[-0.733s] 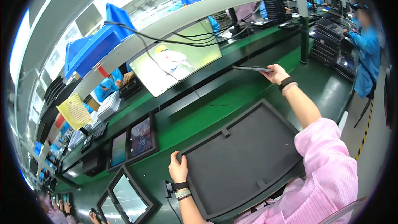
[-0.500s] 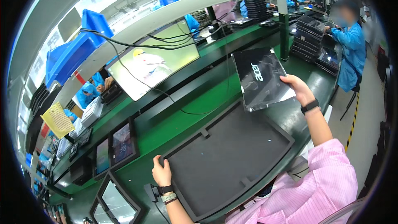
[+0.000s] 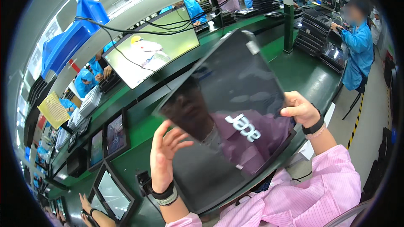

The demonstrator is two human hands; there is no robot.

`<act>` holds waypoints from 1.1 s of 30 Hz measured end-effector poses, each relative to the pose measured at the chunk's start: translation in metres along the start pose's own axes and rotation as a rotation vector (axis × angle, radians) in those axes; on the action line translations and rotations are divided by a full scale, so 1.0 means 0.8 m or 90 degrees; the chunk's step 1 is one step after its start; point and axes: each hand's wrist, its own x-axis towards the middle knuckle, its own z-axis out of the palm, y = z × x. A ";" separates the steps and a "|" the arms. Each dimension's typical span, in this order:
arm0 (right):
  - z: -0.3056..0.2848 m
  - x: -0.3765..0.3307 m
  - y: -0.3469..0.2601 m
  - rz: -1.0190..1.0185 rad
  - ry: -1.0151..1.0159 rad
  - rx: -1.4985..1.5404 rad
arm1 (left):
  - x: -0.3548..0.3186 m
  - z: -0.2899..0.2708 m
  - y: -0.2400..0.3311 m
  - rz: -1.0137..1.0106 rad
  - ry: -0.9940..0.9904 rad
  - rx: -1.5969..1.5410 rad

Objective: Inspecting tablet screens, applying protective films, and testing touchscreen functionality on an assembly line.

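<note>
A glossy black flat panel [image 3: 248, 84] with a pale logo hangs tilted in front of me, a reflection across its smooth face. My right hand [image 3: 301, 110] grips its right edge, thumb on the face. My left hand [image 3: 165, 151] is open with fingers spread, close to the panel's left edge; I cannot tell whether the fingertips touch it. Below the panel lies a black rimmed tray [image 3: 198, 185] on the green bench, partly covered from view by the panel.
Framed screens [image 3: 114, 133] and light framed panels [image 3: 112, 195] lie to the left, where another person's hand [image 3: 85, 204] reaches in. A lit monitor [image 3: 168, 44] and loose cables stand behind. A stack of black units [image 3: 311, 35] sits at right beside a blue-coated person [image 3: 357, 50].
My right hand has brought the panel nearer and leftward over the tray, turning it. My left hand has lifted from the tray's edge toward the panel. Another person's hand has appeared at lower left.
</note>
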 end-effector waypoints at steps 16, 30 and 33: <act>0.151 0.188 0.046 -0.113 -0.008 -0.213 | -0.008 0.003 0.050 0.206 0.486 0.070; 0.105 0.205 0.008 -0.174 0.012 -0.216 | -0.005 -0.012 0.033 0.138 0.377 0.120; 0.097 0.211 0.013 -0.176 -0.006 -0.216 | -0.005 -0.025 0.022 0.151 0.339 0.077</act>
